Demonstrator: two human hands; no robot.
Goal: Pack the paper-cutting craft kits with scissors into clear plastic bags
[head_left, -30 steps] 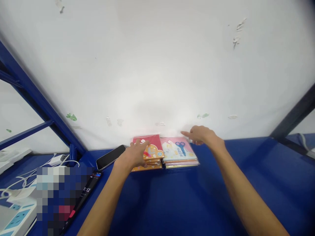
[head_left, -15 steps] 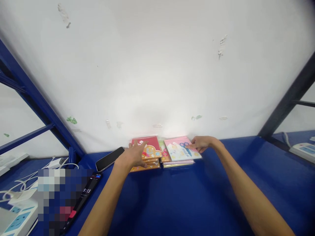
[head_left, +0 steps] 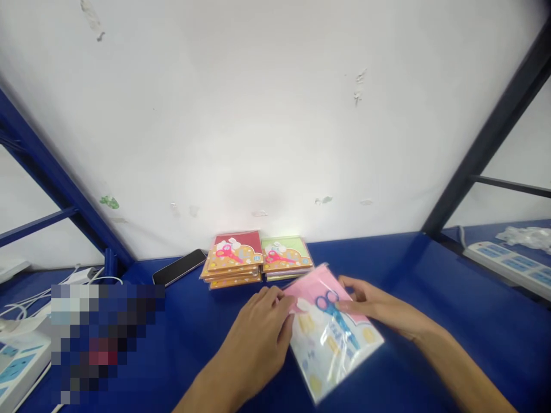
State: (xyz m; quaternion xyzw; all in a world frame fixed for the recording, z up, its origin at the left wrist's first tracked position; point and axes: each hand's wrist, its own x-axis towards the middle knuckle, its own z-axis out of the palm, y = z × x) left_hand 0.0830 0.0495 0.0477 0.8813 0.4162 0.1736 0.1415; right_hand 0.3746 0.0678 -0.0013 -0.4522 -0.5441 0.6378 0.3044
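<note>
Between my hands is a pink and white craft packet (head_left: 318, 350) in shiny clear wrap, with blue scissors showing on its front. It is tilted and turned at an angle above the blue tabletop. My left hand (head_left: 262, 332) is closed on its left edge. At the upper right edge, my right hand (head_left: 370, 307) grips it with the thumb on top and the fingers mostly hidden behind. Beyond them, near the wall, lie a stack of red and orange packets (head_left: 235, 252) and a stack topped by a green and orange packet (head_left: 286, 255), each with pink scissors on the front.
A black phone (head_left: 179, 268) lies left of the stacks. At the far left are a white power strip (head_left: 21, 367), cables and a pixelated area. Another power strip (head_left: 508, 264) is at the right, behind the dark frame post (head_left: 486, 126). The white wall (head_left: 258, 115) bounds the back.
The pink and white packet has come off the right stack toward me, uncovering the green packet. My left hand has left the red stack and taken hold of the packet's left edge.
</note>
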